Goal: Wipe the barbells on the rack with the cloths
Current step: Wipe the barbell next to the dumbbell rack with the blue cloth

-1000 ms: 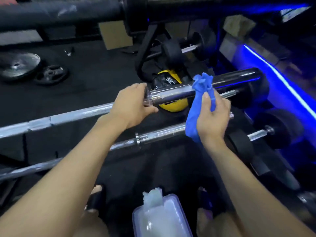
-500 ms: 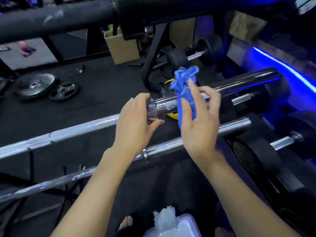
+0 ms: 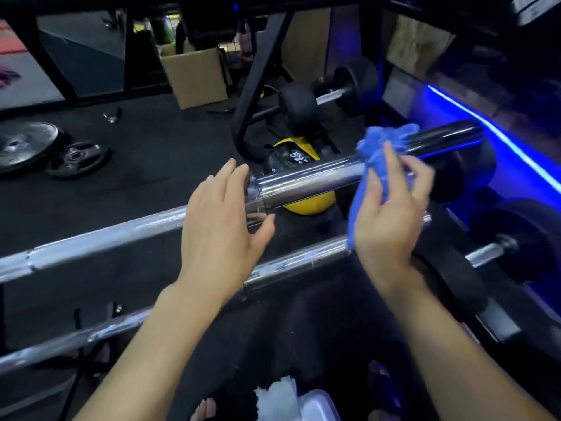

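**Blue cloth on the upper bar's sleeve, left hand loose at the collar**

Nearest, at the bottom edge, sits a clear tub (image 3: 318, 405) with white wipes (image 3: 277, 395) sticking out of it, just beside bare toes. Above that, a lower barbell (image 3: 288, 264) runs from near left to right across the rack, untouched.

Next out are the hands. The left hand (image 3: 224, 221) hangs over the collar of the upper barbell (image 3: 306, 180), fingers straight and relaxed, thumb out toward the right; whether the palm presses the steel cannot be told. The right hand (image 3: 391, 214) holds a blue cloth (image 3: 379, 153) bunched against the thick chrome sleeve, fingers spread and blurred, the thumb side tucked around the fabric.

The cloth looks soft and light, and should wrap the sleeve readily; gripping it round the bar would probably cover more steel. The bar is heavy, stiff and smooth; its sleeve may spin under the wipe, so steadying near the collar seems sensible.

Farther off lie a yellow kettlebell (image 3: 303, 205) under the sleeve, black dumbbells (image 3: 328, 98), weight plates (image 3: 27, 144) at far left, and a cardboard box (image 3: 197, 74).
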